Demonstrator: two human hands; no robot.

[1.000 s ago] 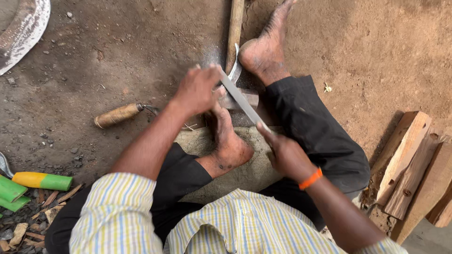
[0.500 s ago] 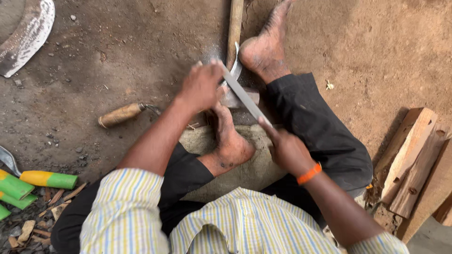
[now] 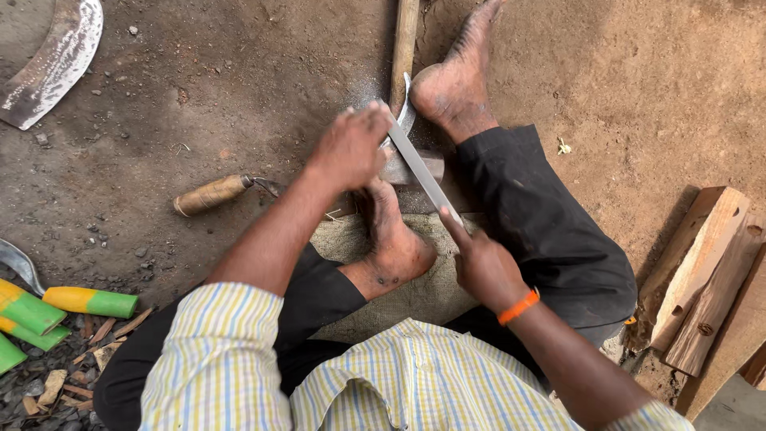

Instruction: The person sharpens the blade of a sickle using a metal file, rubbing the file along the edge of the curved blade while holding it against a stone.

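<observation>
I sit on the dirt floor with both legs out, and a long flat metal file point(image 3: 423, 169) runs between my hands. My left hand point(image 3: 351, 148) grips its far tip, and my right hand point(image 3: 481, 267), with an orange band at the wrist, holds its near end. The file lies across a curved metal blade point(image 3: 405, 116) fixed to a long wooden handle point(image 3: 403, 44). My right foot point(image 3: 455, 80) presses beside the blade and my left foot point(image 3: 391, 231) rests on a burlap sack point(image 3: 415, 299).
A wooden-handled tool point(image 3: 211, 194) lies on the dirt to the left. A curved sickle blade point(image 3: 52, 68) lies at top left. Green and yellow handles point(image 3: 48, 307) lie at lower left amid wood chips. Wooden blocks point(image 3: 706, 271) are stacked at right.
Both hands have pushed the file forward and slightly to the left across the blade. The view has shifted a little; the feet stay in place.
</observation>
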